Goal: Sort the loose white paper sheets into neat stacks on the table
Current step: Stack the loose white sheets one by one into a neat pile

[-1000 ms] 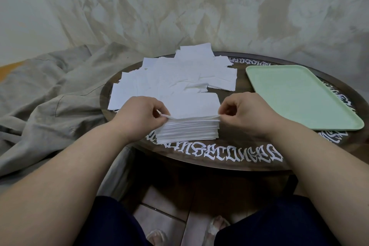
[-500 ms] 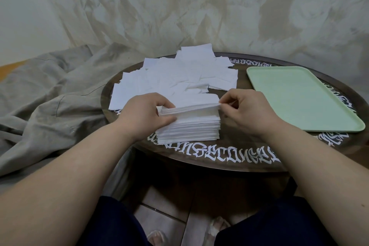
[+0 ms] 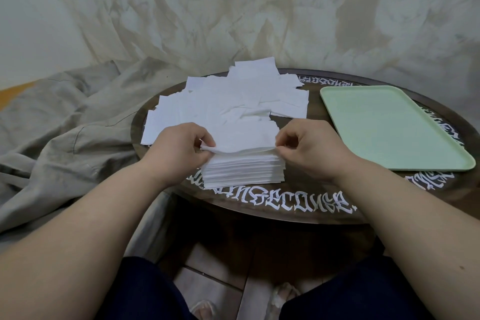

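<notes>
My left hand (image 3: 179, 149) and right hand (image 3: 309, 149) pinch top sheets (image 3: 244, 138) at both ends above stack (image 3: 244, 170), frame centre. Risk: uneven pull, thin paper slips or stack skews.

My round dark table (image 3: 298, 212) sits by a mottled beige wall (image 3: 233, 8), tiled floor (image 3: 218, 262) underneath, dim light.

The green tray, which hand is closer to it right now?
Right. The right hand pinches the top sheets of the paper stack just left of the green tray. The left hand grips the stack's far side, farther from the tray.
</notes>
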A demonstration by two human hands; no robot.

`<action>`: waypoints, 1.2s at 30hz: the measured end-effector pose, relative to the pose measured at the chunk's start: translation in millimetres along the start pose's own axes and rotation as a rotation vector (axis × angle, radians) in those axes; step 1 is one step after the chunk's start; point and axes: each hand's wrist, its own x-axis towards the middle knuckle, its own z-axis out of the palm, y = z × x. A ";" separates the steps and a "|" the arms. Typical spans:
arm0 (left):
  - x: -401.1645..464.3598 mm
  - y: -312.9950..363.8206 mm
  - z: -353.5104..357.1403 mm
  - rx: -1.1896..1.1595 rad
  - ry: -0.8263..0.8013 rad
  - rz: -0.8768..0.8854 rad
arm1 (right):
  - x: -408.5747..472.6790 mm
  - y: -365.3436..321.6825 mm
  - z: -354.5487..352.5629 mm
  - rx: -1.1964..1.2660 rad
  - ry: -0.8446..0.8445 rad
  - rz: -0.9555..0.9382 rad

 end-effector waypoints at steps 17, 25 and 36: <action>2.4 -1.2 3.9 0.126 -0.085 0.099 | -0.8 -0.4 0.6 -0.015 -0.048 0.009; 5.6 1.3 9.1 0.236 -0.162 0.078 | 0.5 -0.4 4.1 -0.032 -0.076 0.009; 3.1 4.3 -1.4 0.061 0.137 0.137 | 0.8 0.3 0.5 -0.059 -0.022 -0.014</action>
